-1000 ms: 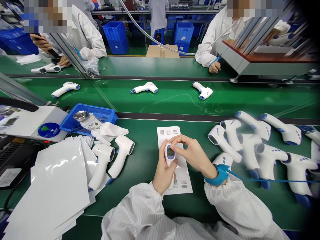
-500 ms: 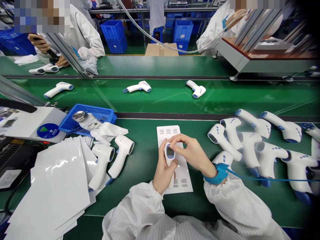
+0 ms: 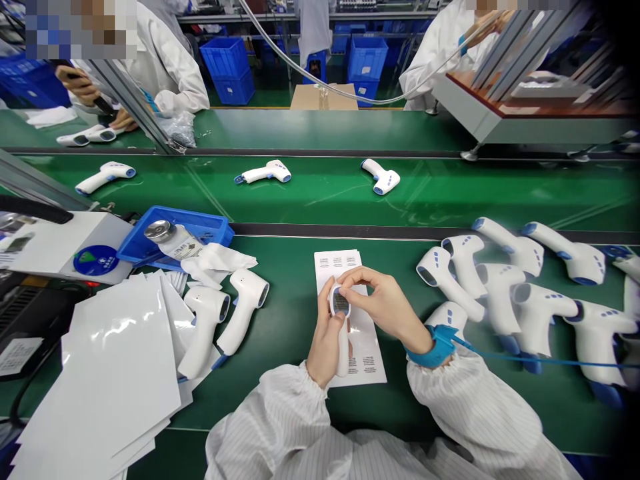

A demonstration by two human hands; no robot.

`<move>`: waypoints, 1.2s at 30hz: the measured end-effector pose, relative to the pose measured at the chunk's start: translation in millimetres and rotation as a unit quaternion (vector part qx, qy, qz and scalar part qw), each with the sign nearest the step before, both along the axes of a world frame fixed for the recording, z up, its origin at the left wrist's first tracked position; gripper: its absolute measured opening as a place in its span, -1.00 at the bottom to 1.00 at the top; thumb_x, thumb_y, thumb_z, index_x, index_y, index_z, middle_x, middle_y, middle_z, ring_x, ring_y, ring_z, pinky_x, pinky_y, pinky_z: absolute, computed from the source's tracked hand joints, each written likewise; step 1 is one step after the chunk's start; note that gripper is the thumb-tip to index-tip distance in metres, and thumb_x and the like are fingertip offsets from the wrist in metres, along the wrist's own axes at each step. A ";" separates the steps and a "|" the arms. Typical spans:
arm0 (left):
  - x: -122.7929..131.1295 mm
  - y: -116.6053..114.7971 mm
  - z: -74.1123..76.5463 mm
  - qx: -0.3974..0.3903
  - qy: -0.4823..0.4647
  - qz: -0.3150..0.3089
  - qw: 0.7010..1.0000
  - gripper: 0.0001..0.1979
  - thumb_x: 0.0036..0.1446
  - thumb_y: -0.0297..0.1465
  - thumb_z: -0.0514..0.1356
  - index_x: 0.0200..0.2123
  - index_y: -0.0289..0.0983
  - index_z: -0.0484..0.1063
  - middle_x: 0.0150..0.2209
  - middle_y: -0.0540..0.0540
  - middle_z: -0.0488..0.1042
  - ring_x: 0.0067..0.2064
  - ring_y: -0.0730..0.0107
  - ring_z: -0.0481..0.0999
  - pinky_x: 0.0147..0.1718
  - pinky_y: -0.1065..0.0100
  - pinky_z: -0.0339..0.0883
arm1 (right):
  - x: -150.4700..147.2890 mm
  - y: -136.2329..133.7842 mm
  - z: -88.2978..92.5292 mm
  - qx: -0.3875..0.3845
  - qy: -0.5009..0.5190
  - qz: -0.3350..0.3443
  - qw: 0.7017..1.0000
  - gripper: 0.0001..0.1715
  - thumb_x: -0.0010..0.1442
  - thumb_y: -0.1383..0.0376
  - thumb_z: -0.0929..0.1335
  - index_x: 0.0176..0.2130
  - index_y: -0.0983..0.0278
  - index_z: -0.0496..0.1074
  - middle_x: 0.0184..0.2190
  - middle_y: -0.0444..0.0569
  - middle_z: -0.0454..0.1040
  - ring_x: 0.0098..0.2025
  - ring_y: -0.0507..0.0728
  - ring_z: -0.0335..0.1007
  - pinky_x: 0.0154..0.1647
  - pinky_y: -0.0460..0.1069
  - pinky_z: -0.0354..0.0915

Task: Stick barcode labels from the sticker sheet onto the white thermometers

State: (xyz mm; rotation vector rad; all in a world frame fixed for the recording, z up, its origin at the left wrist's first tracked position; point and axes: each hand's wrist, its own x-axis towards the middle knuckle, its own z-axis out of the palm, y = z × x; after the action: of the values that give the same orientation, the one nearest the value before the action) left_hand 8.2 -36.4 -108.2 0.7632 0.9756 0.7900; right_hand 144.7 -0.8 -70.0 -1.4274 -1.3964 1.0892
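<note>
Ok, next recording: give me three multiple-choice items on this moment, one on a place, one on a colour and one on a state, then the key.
1. Where is the thermometer in the hands?
A. Above the printed sheet
B. Inside the blue tray
C. On the white sheets

2. What colour is the strap on the right wrist?
A. Red
B. Blue
C. Yellow

3. How do the hands stand?
A. Both are off the thermometer
B. The left hand grips it and the right hand pinches it
C. The right hand holds it alone

Answers:
1. A: it is held over the printed sheet.
2. B: the band around the wrist shows blue.
3. B: both hands are on the thermometer.
</note>
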 end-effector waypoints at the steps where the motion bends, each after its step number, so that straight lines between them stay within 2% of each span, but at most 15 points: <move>1: -0.2 0.0 0.2 0.000 0.000 -0.001 1.000 -0.37 0.30 -0.29 -0.05 0.38 0.06 -0.21 -0.45 0.06 0.33 -0.68 0.57 0.22 -0.69 0.45 0.20 | -0.1 0.1 -0.3 0.000 -0.001 -0.001 1.000 -0.93 0.09 0.31 0.39 -0.44 0.21 0.48 -0.30 -0.09 0.57 -0.19 0.13 0.49 -0.03 0.05 0.35; 11: -0.2 0.1 1.7 0.013 -0.001 0.002 1.000 -0.39 0.31 -0.31 -0.06 0.37 0.02 -0.18 -0.42 0.04 0.33 -0.67 0.57 0.22 -0.69 0.45 0.22 | -2.2 -0.8 -1.2 0.017 -0.028 -0.004 0.999 -0.93 0.10 0.34 0.38 -0.43 0.21 0.45 -0.30 -0.08 0.56 -0.19 0.14 0.48 -0.06 0.06 0.34; 16: 0.3 1.0 4.4 0.012 0.000 0.000 1.000 -0.39 0.29 -0.30 -0.03 0.36 -0.01 -0.16 -0.39 0.04 0.35 -0.67 0.58 0.22 -0.69 0.45 0.21 | -3.7 0.4 -9.6 -0.007 -0.025 -0.011 1.000 -0.94 0.16 0.27 0.37 -0.33 0.20 0.37 -0.25 -0.09 0.51 -0.17 0.13 0.44 -0.02 0.09 0.32; 20: -2.4 2.9 8.1 0.011 -0.025 -0.008 1.000 -0.29 0.18 -0.37 0.04 0.35 -0.05 -0.18 -0.35 0.02 0.39 -0.68 0.58 0.25 -0.67 0.43 0.22 | -0.7 -1.7 -9.4 -0.055 0.014 0.069 0.996 -0.78 0.14 0.29 0.38 -0.16 0.19 0.34 -0.07 -0.06 0.43 -0.02 0.14 0.39 0.06 0.11 0.30; 22: -4.1 3.5 9.1 0.015 -0.039 -0.016 0.999 -0.20 0.07 -0.45 0.08 0.34 -0.06 -0.18 -0.27 -0.01 0.40 -0.67 0.58 0.27 -0.65 0.41 0.23 | 1.8 -3.8 -6.2 -0.055 0.015 0.119 0.991 -0.63 0.11 0.33 0.40 -0.07 0.17 0.32 0.01 -0.04 0.37 0.05 0.16 0.35 0.10 0.12 0.30; 24: -5.3 3.2 10.0 0.019 -0.043 -0.014 0.999 -0.15 0.00 -0.49 0.09 0.33 -0.05 -0.18 -0.17 -0.06 0.41 -0.67 0.61 0.26 -0.66 0.41 0.21 | 3.4 -5.6 -2.9 -0.034 0.007 0.140 0.990 -0.56 0.09 0.35 0.42 -0.02 0.16 0.33 0.03 -0.03 0.36 0.09 0.17 0.33 0.13 0.13 0.28; 27: -6.0 1.2 12.2 0.049 -0.035 0.006 0.998 -0.19 0.03 -0.49 0.08 0.33 -0.03 -0.16 0.01 -0.15 0.36 -0.66 0.65 0.24 -0.65 0.40 0.18 | 2.2 -6.9 -0.5 0.020 0.001 0.119 0.993 -0.63 0.13 0.38 0.41 -0.04 0.15 0.41 0.00 -0.05 0.43 0.09 0.16 0.34 0.15 0.12 0.26; 30: -6.4 -2.1 14.9 0.095 -0.025 0.011 0.995 -0.23 0.09 -0.46 0.08 0.33 -0.06 -0.14 0.14 -0.21 0.30 -0.63 0.65 0.24 -0.60 0.36 0.23 | -1.9 -5.9 -0.5 0.080 -0.003 0.068 0.994 -0.80 0.23 0.38 0.35 -0.14 0.15 0.49 -0.09 -0.07 0.53 0.00 0.13 0.43 0.08 0.08 0.31; 32: -6.7 -4.3 15.9 0.111 -0.014 0.008 0.994 -0.24 0.11 -0.47 0.07 0.34 -0.06 -0.15 0.20 -0.23 0.25 -0.61 0.64 0.24 -0.57 0.35 0.24 | -5.2 -4.9 -1.3 0.116 -0.010 0.042 0.992 -0.83 0.27 0.36 0.33 -0.18 0.16 0.51 -0.15 -0.08 0.56 -0.07 0.11 0.47 0.02 0.06 0.34; 34: -7.0 -5.6 16.4 0.120 -0.004 0.013 0.993 -0.21 0.10 -0.47 0.08 0.35 -0.04 -0.16 0.26 -0.23 0.18 -0.58 0.60 0.28 -0.54 0.34 0.27 | -8.7 -5.4 -2.3 0.127 -0.008 0.022 0.992 -0.85 0.29 0.33 0.32 -0.21 0.16 0.51 -0.18 -0.08 0.56 -0.08 0.11 0.47 0.00 0.06 0.35; 36: -7.4 -5.1 17.3 0.112 -0.009 0.023 0.993 -0.17 0.07 -0.46 0.12 0.36 -0.03 -0.16 0.29 -0.23 0.15 -0.50 0.50 0.38 -0.46 0.30 0.33 | -13.4 -9.1 -3.4 0.092 0.027 0.001 0.995 -0.87 0.28 0.29 0.32 -0.18 0.16 0.47 -0.12 -0.06 0.53 -0.03 0.13 0.45 0.05 0.07 0.34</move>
State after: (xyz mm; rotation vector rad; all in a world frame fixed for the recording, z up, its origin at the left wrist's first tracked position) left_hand 0.8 -41.4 -90.9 0.9279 0.9005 0.9566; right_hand 131.3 -10.0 -73.4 -1.2555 -1.4227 0.9658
